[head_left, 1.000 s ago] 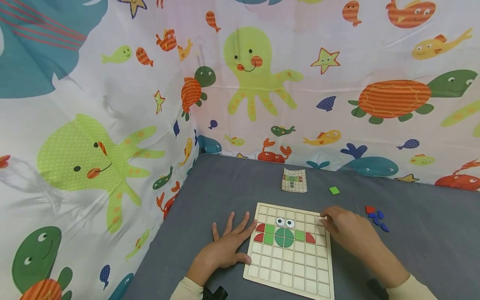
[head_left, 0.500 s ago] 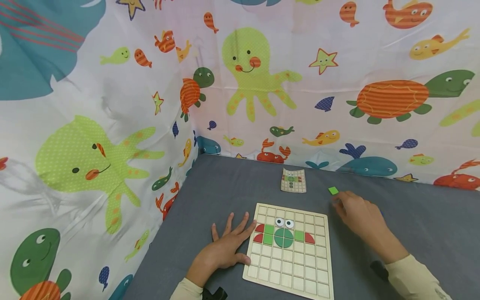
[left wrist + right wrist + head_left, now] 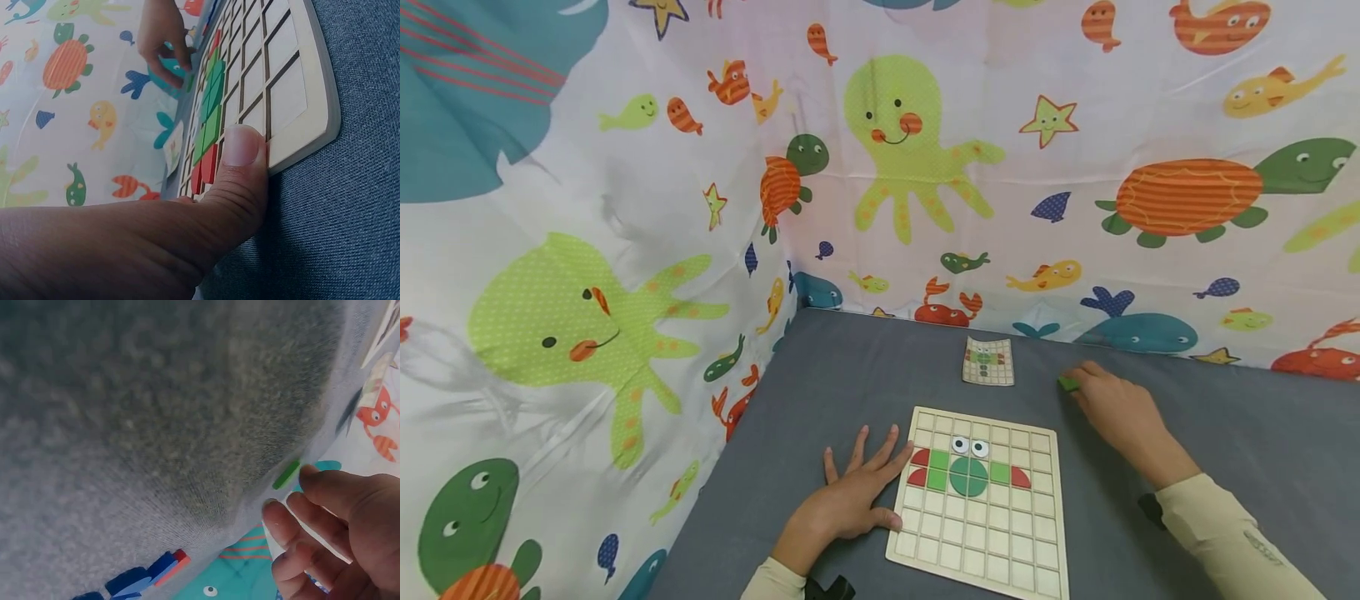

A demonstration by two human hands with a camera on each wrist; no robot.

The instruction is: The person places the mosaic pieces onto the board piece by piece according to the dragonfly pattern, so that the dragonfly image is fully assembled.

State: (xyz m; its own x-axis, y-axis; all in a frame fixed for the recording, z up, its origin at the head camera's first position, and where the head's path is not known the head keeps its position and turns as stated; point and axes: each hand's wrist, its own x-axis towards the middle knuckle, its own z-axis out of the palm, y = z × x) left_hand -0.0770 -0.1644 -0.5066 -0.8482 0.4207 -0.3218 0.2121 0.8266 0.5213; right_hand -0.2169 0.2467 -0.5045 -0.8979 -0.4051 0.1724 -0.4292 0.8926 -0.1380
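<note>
A square wooden grid board (image 3: pixel 973 550) lies on the grey cloth, bearing green, red and eye-printed pieces. My left hand (image 3: pixel 850 500) is spread at its left side, with the thumb (image 3: pixel 240 150) on the board's edge in the left wrist view. Beyond the board's far right corner, my right hand (image 3: pixel 1116 408) pinches a small green square tile (image 3: pixel 1067 383) at its fingertips. That tile (image 3: pixel 287 475) looks tilted against the thumb in the right wrist view; the finger on its other side is partly hidden.
Behind the board lies a small pattern card (image 3: pixel 988 361) with a matching picture. Several blue pieces (image 3: pixel 128 581) and a red piece (image 3: pixel 180 562) lie near the right hand, hidden behind it in the head view. A printed sea-animal curtain (image 3: pixel 925 275) borders the table.
My right hand has moved from the board's upper right corner out to the green tile and taken hold of it. The left hand has stayed in place.
</note>
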